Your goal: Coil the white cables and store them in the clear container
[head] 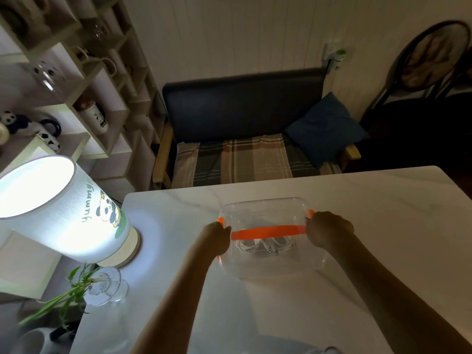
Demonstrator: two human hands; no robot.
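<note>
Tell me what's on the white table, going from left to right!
Glowing white panda lamp → clear glass vase with green plant → left hand → clear plastic container with orange handle → right hand.

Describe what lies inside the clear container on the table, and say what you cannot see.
Coiled white cables lie inside the clear container, below its orange handle. The left hand and right hand cover the side latches; how many cables cannot be told.
</note>
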